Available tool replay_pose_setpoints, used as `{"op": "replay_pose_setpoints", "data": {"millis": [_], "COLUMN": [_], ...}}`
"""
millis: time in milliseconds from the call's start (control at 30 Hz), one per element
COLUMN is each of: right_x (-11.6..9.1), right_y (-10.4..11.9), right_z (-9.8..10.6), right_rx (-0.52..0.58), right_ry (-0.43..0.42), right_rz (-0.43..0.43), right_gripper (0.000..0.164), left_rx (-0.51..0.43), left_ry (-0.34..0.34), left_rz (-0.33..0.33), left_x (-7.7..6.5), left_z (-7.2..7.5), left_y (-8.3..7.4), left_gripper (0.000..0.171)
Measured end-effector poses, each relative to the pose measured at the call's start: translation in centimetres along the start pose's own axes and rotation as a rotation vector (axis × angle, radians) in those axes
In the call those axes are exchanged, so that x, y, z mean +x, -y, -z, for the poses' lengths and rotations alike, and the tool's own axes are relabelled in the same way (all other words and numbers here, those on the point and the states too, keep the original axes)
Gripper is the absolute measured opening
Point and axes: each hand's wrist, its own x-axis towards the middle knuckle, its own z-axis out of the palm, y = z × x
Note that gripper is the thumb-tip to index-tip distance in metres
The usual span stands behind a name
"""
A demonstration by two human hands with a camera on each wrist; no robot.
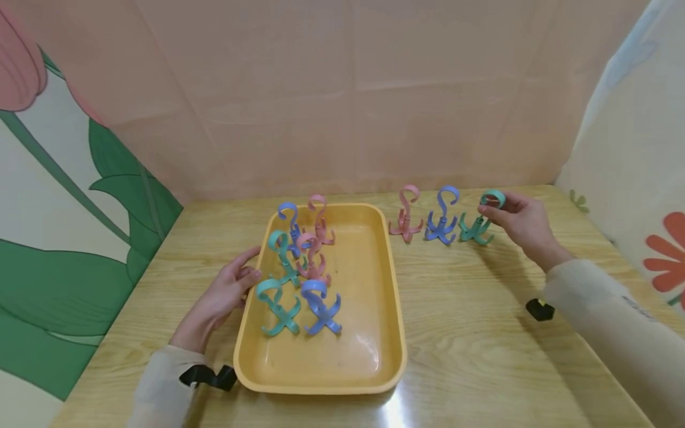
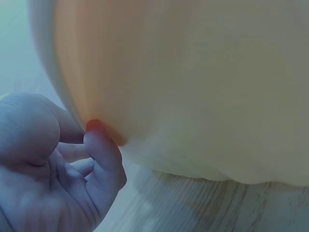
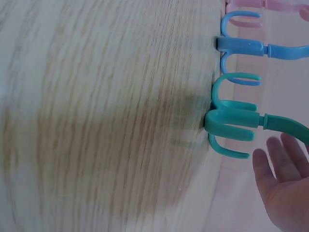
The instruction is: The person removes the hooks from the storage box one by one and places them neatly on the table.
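Note:
My right hand (image 1: 527, 229) pinches the curled top of a green rotating hook hanger (image 1: 476, 230), which stands upright on the table. In the right wrist view its prongs (image 3: 231, 123) touch the wood, and the held part lies partly out of frame. Beside it stand a blue hook hanger (image 1: 441, 229) and a pink hook hanger (image 1: 407, 226), forming a row. My left hand (image 1: 227, 291) grips the left rim of a yellow tray (image 1: 400, 321); the left wrist view shows fingertips at the tray's edge (image 2: 123, 96). Inside, several pink, blue (image 1: 323, 312) and green hangers (image 1: 280, 315) crowd the left half.
The wooden table (image 1: 465, 356) runs back to a pink sheet-covered wall (image 1: 348, 119). A panel with painted leaves (image 1: 48, 291) rises on the left, and one with a red flower (image 1: 669, 252) on the right. Black wrist devices (image 1: 540, 309) hang by both sleeves.

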Motion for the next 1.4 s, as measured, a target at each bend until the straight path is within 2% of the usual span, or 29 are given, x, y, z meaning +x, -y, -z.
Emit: {"op": "replay_pose_setpoints", "data": {"millis": [233, 400, 500, 600, 733, 967, 1067, 1200, 1400], "right_x": [-0.3, -0.9, -1.5, -2.3, -3.6, -5.4, -6.3, -7.5, -9.4], "right_y": [1.1, 2.4, 2.9, 3.8, 5.1, 6.7, 7.3, 8.4, 10.0], "right_z": [0.6, 0.8, 0.5, 0.0, -1.0, -3.3, -4.8, -6.8, -9.7], "right_rx": [-0.165, -0.136, -0.083, -0.042, -0.025, 0.009, 0.035, 0.088, 0.342], "right_ry": [0.026, 0.081, 0.033, -0.052, -0.141, -0.275, -0.296, -0.21, -0.007], "right_rz": [-0.034, -0.031, -0.005, 0.02, 0.072, 0.205, 0.259, 0.33, 0.381], "right_gripper": [0.07, 0.082, 0.08, 0.074, 0.068, 0.053, 0.045, 0.04, 0.034], "left_rx": [-0.001, -0.005, -0.007, -0.011, -0.01, -0.007, -0.006, -0.008, -0.003], "left_ry": [0.002, 0.001, 0.005, 0.005, -0.001, -0.009, -0.009, -0.008, -0.009], "left_rz": [0.0, -0.003, -0.004, 0.001, 0.005, 0.009, 0.01, 0.009, 0.009], "left_x": [0.0, 0.0, 0.0, 0.1, 0.2, 0.1, 0.1, 0.1, 0.0], "left_z": [0.0, 0.0, 0.0, 0.0, 0.0, 0.0, 0.0, 0.0, 0.0], "left_y": [-0.1, -0.2, -0.2, 0.0, 0.2, 0.1, 0.0, 0.0, 0.0], "left_gripper": [0.059, 0.06, 0.06, 0.06, 0.059, 0.059, 0.059, 0.059, 0.059]}}
